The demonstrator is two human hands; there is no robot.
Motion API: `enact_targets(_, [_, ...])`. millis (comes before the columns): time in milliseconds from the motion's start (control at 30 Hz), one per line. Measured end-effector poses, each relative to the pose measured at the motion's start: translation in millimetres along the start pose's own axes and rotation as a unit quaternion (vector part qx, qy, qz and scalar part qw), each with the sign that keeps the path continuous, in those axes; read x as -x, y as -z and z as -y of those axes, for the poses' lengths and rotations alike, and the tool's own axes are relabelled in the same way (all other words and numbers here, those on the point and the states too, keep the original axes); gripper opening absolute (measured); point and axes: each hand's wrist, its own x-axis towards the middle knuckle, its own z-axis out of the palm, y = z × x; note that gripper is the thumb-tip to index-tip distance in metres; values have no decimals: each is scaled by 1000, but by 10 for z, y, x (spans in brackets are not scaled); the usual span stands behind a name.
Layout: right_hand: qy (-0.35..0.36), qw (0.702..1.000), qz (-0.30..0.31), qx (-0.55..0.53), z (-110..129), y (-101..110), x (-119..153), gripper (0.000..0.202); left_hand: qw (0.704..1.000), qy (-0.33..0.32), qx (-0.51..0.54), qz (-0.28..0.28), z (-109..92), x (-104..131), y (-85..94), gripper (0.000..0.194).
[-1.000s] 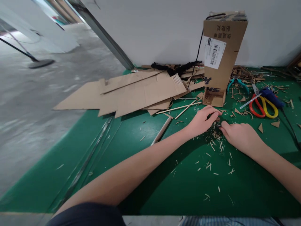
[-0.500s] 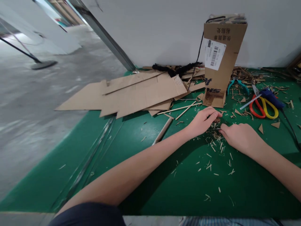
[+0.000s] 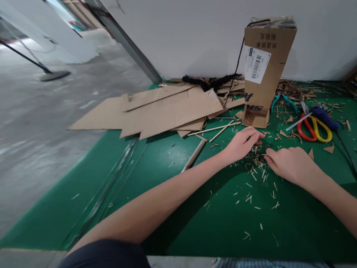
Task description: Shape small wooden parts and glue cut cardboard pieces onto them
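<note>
My left hand (image 3: 245, 143) is closed in a pinch over a small brown piece (image 3: 258, 142), rounded at its visible edge; its kind I cannot make out. Just to the right, my right hand (image 3: 288, 163) is curled shut around a small tool whose thin pale tip (image 3: 264, 154) pokes out between thumb and finger. The rest of that tool is hidden in the fist. Beneath both hands lies a heap of fine pale shavings (image 3: 258, 160), with more slivers scattered toward the table's front edge.
Beyond my hands stands a tall cardboard box (image 3: 267, 70). To its right are scissors (image 3: 316, 128), teal pliers (image 3: 284, 102) and a blue glue gun (image 3: 323, 116). Flat cardboard sheets (image 3: 170, 111), thin sticks (image 3: 214, 128) and a rounded rod (image 3: 194, 155) lie to the left on the green table (image 3: 223, 230).
My right hand has drawn slightly back to the right, away from the left hand, and the tool's tip shows more clearly. The whole view has shifted a little.
</note>
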Motion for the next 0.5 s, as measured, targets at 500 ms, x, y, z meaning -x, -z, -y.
enact_targets(500, [-3, 965, -222, -140, -175, -148, -55, 29, 998, 9, 23, -62, 1, 9, 55, 31])
